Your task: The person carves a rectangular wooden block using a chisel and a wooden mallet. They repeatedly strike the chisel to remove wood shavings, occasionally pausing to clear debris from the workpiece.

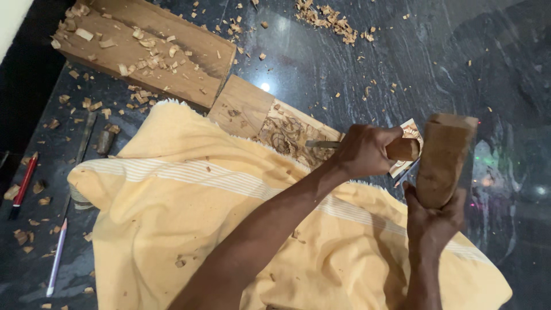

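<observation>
The left hand (367, 152) has its grip wrapped tight round the wooden handle of a chisel (344, 146), whose blade tip rests on the carved wooden plank (287, 135); that plank lies half under a yellow cloth (189, 212) on the dark stone floor (356, 74). The right hand (433, 221), just beside it, has its grip closed round the base of a wooden mallet (443, 158), held upright near the chisel's butt. Wood chips (327, 17) scatter about, a second plank (143, 49) lies beyond, and a red pencil (23, 185) and a pen (56, 256) lie at the left.

I log one item: a small printed card (410, 130), rectangular, white with orange-brown picture, lying on the dark floor (356, 80) beside the yellow cloth's (189, 212) far edge, partly hidden.
</observation>
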